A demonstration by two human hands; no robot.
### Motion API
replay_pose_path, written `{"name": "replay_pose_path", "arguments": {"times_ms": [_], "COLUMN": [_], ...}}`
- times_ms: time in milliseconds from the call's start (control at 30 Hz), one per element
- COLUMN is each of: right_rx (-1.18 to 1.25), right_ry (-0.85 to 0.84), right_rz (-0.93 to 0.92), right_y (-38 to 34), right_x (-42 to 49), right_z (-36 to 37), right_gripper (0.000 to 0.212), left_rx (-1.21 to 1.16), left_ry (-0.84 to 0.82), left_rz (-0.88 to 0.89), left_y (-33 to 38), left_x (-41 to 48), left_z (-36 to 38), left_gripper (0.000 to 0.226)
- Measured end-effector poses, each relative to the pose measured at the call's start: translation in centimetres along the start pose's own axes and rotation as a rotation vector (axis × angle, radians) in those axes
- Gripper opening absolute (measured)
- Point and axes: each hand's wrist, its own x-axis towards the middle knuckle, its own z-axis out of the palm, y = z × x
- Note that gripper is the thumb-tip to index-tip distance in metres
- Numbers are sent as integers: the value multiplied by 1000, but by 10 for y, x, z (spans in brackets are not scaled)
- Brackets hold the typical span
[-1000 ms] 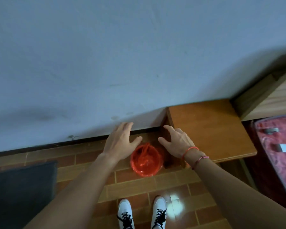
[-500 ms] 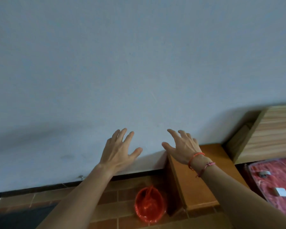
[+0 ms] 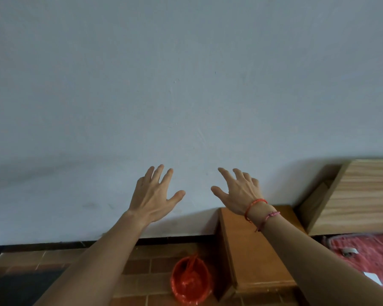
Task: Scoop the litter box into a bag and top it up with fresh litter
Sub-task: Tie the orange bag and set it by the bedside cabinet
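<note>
A red plastic bag (image 3: 191, 280) lies open over a round container on the brick-tile floor, against the side of a low wooden table. My left hand (image 3: 154, 193) is raised in front of the pale wall with its fingers spread and nothing in it. My right hand (image 3: 238, 191) is raised beside it, fingers spread too, also holding nothing; two red string bracelets circle its wrist. Both hands are well above the bag. No litter box or scoop is in view.
A low wooden table (image 3: 255, 250) stands at the right against the pale wall (image 3: 186, 96). A light wooden headboard (image 3: 360, 195) and a red blanket (image 3: 367, 255) are at the far right. A dark mat (image 3: 18, 286) lies at the lower left.
The view has tilted up, so the bag and floor have slid toward the bottom. Both hands have risen from beside the bag to in front of the wall, still holding nothing.
</note>
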Motion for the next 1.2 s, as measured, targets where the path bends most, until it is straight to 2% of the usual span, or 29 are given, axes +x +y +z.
{"name": "replay_pose_path", "arguments": {"times_ms": [300, 900, 1200], "right_rx": [-17, 5, 59], "right_ry": [6, 40, 10], "right_rz": [0, 37, -6], "right_y": [3, -78, -96], "right_x": [-30, -179, -196], "right_z": [-7, -19, -24], "right_gripper": [65, 64, 66], "left_rx": [-15, -53, -57], "left_ry": [20, 27, 69], "left_rz": [-11, 63, 26], "left_y": [6, -19, -25], "left_x": [-38, -175, -201], "left_z": [-14, -50, -69], "left_gripper": [91, 95, 93]}}
